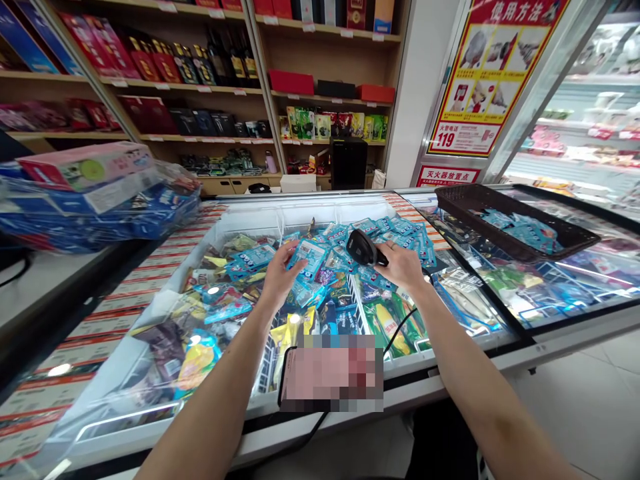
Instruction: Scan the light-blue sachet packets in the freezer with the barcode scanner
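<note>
The open chest freezer (pixel 450 373) fills the middle. Above its far edge, the right hand (pixel 403 267) wraps its fingers tight round a black barcode scanner (pixel 364 247), head pointing left. Just beside the scanner, the left hand (pixel 280 277) has its fingers clamped on a blue packet (pixel 311 257), held upright.

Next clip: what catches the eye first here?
The right hand grips a black handheld barcode scanner over the open white chest freezer, facing a light-blue packet in the left hand. A dark plastic basket sits on the glass lid to the right.
</note>
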Tool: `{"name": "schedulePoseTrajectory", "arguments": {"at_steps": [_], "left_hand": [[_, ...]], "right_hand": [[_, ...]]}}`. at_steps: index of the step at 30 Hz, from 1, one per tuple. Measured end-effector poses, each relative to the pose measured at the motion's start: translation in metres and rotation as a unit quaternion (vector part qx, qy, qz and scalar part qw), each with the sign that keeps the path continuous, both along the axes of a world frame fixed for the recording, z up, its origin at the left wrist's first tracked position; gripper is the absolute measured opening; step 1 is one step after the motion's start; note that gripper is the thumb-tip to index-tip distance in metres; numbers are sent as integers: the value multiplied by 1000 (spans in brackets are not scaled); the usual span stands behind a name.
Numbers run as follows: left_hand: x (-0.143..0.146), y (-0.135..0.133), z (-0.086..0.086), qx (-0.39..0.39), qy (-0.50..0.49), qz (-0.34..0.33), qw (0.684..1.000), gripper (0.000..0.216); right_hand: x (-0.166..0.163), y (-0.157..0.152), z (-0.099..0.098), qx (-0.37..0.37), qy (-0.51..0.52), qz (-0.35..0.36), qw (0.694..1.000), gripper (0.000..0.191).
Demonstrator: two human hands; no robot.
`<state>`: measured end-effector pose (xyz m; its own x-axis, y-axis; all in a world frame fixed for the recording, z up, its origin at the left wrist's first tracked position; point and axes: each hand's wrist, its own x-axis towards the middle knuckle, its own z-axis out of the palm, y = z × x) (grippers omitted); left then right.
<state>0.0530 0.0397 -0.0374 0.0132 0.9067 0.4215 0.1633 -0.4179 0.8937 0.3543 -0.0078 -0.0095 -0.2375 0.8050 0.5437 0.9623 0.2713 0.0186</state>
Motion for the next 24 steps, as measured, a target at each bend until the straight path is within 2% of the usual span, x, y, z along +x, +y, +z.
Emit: {"name": "schedulePoseTrajectory", "arguments": {"at_steps": [6,10,16,20,24], "left_hand": [[-6,-3,1,23,37,8,999,51],[-7,-3,3,35,55,8,998,47],[-7,1,-4,19,12,-7,1000,56],[-9,4,-7,23,-35,-9,999,52],[-11,4,-5,49,-20,26,998,47]], "right_hand": [[-11,-2,1,25,-11,14,1000,36],[-23,-7,11,17,-47,35,998,34],[-40,-7,27,14,-69,38,997,35],[-45,-4,14,27,-26,28,999,36],[-45,-3,-3,18,-23,60,998,32]]}}
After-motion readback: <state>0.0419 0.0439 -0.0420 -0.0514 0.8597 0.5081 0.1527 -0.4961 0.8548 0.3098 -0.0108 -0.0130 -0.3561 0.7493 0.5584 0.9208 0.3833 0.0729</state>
